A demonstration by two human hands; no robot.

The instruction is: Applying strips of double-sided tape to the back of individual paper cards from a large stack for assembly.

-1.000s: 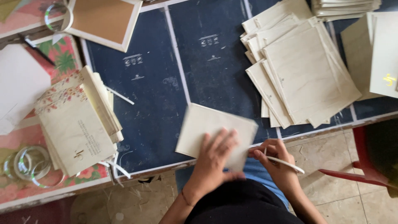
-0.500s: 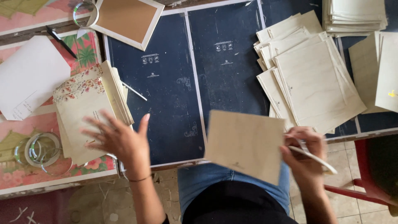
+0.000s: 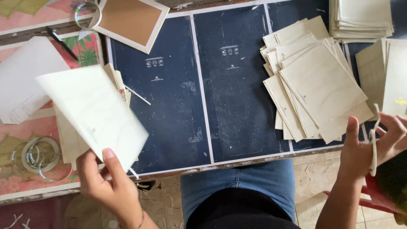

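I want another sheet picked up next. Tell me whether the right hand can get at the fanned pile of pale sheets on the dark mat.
Probably yes. The right hand sits just below the fanned pile, with nothing between them. It does hold a thin pale strip, which could hamper the grip.

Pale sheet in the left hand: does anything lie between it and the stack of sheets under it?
Nothing visible. The left hand holds the pale sheet tilted directly over the stack of sheets at the table's left, hiding most of it.
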